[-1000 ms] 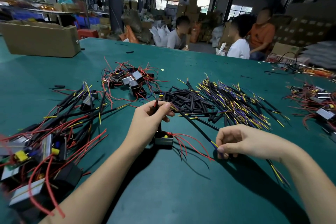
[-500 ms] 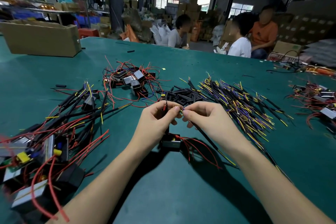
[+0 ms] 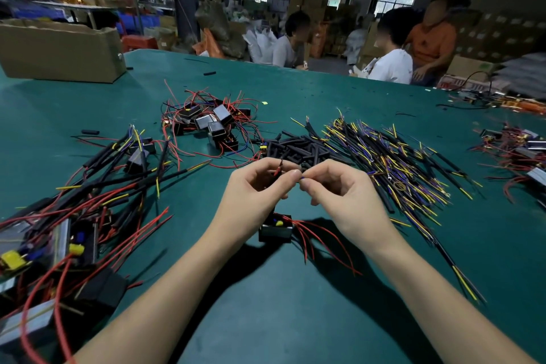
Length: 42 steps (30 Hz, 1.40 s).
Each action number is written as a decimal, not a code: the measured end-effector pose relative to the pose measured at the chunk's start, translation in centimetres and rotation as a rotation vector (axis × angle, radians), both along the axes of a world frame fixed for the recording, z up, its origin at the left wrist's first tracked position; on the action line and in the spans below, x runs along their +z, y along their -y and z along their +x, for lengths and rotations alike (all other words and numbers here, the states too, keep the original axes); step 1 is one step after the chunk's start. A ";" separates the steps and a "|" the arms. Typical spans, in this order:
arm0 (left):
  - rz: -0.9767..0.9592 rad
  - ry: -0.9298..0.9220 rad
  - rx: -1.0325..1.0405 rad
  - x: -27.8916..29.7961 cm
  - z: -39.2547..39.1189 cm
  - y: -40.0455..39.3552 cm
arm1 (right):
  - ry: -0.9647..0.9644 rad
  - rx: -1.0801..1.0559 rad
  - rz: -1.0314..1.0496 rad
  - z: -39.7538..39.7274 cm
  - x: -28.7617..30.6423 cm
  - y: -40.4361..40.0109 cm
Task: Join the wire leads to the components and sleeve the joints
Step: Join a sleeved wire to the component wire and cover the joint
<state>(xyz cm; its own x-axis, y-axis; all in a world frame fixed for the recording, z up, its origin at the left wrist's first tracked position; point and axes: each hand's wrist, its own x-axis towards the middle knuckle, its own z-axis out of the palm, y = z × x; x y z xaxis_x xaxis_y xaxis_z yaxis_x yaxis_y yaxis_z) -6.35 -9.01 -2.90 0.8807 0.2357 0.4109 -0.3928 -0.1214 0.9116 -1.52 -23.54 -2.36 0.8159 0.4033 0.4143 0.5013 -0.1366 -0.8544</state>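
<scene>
My left hand [image 3: 260, 186] pinches a red lead [image 3: 277, 170] of a small black component [image 3: 275, 229] that hangs just below both hands, its other red leads trailing to the right on the green table [image 3: 295, 319]. My right hand [image 3: 339, 186] pinches the blue and yellow tip of a black sleeved wire [image 3: 455, 269], which runs under my right wrist toward the lower right. The fingertips of both hands meet at the joint. Whether the two wire ends touch is hidden by the fingers.
Black sleeves [image 3: 298, 148] and sleeved yellow-blue wires [image 3: 393, 162] lie behind the hands. Unworked components with red leads [image 3: 206, 124] sit farther back. Joined parts [image 3: 74, 216] lie at the left, more parts [image 3: 520, 151] at the right. A cardboard box [image 3: 59, 50] stands far left; people sit beyond the table.
My right hand lifted the sleeved wire from the table and brought its tip up to my left hand's fingertips. The component has risen slightly. Since half a second ago, hardly any motion.
</scene>
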 end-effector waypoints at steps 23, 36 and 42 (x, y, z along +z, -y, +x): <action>0.137 -0.126 -0.069 -0.2 -0.2 -1.0 | -0.040 -0.039 0.043 0.0 0.2 -0.2; 0.162 -0.212 -0.134 0.2 -0.5 -1.0 | 0.109 -0.095 -0.141 0.2 0.2 0.3; 0.171 -0.119 0.010 0.0 -0.3 -0.8 | 0.142 -0.095 -0.203 0.2 0.4 0.6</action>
